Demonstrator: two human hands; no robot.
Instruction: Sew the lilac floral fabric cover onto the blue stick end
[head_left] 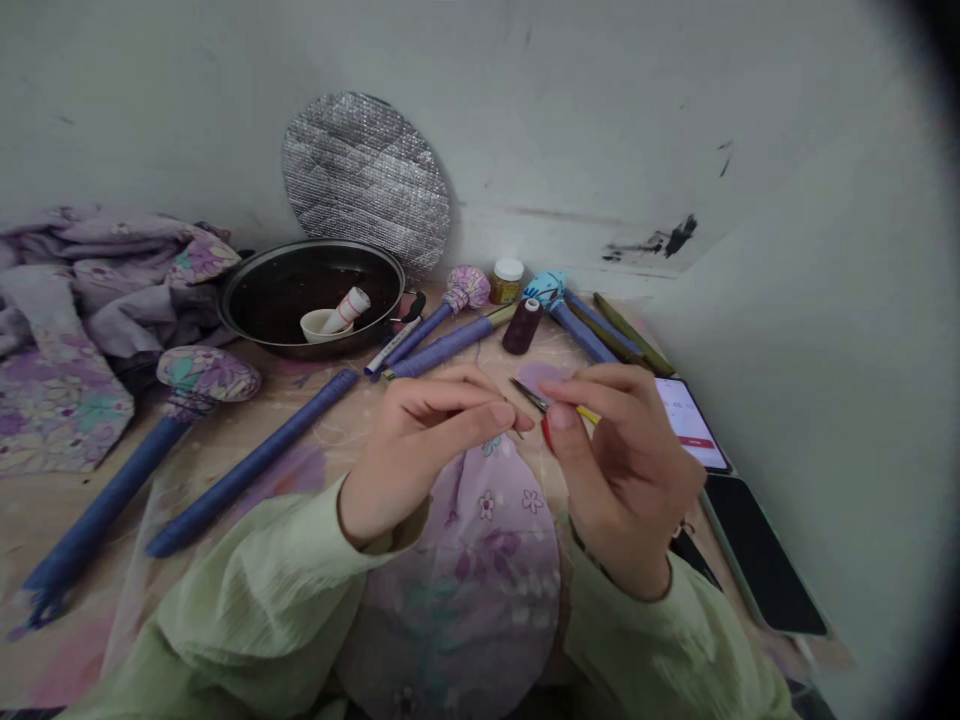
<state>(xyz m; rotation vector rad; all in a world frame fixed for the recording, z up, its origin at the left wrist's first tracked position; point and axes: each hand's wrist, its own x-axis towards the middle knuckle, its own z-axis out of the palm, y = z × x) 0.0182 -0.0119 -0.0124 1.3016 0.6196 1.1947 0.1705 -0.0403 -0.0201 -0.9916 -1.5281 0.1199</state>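
Observation:
My left hand pinches a thin, dark sliver that looks like a needle between thumb and forefinger. Close to it on the right, my right hand is closed in a pinch; whatever it holds is too fine to see. Below both hands lies a piece of purple flowered fabric with a rounded edge. Just behind the right fingertips, the pointed blades of small scissors show, with red and yellow parts partly hidden. A spool of dark thread stands beyond the hands.
Blue-wrapped sticks and a cloth-headed mallet lie left. Behind stand a black pan holding a small cup, and a lidded jar. Crumpled fabric is far left. A lit phone and a dark phone lie right.

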